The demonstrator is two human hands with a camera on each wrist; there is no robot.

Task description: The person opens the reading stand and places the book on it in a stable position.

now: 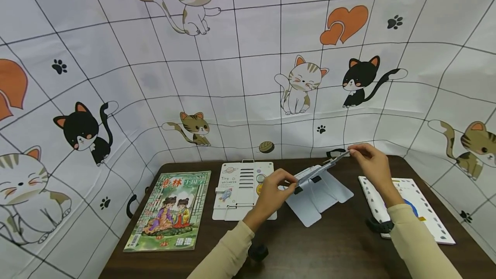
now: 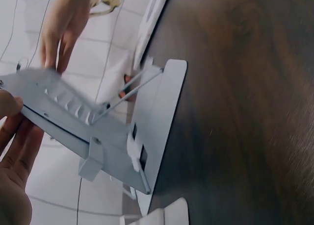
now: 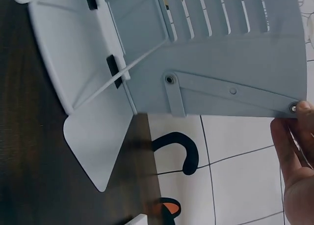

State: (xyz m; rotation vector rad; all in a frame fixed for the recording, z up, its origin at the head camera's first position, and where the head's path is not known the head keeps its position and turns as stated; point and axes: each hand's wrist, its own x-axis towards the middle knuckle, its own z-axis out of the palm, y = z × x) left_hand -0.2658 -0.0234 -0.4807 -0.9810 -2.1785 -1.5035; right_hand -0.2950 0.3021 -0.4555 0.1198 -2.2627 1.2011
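Observation:
A pale metal book stand (image 1: 306, 206) stands partly unfolded on the table, its slotted back panel (image 3: 235, 68) tilted up from the flat base plate. My left hand (image 1: 273, 193) pinches one edge of that panel between thumb and fingers. At the panel's opposite corner, my right hand (image 1: 373, 167) pinches the edge by a riveted side arm (image 3: 233, 90). Wire supports (image 2: 127, 95) run between panel and base. In the left wrist view a small bent lip (image 2: 91, 161) sticks out from the panel's side.
Left of the stand lies a second, folded book stand (image 1: 240, 175) printed "Tiny universe". A green illustrated magazine (image 1: 174, 216) is at the far left. Near the right edge of the dark table (image 1: 321, 253) lies a white book or pad (image 1: 430, 223), partly behind my right forearm.

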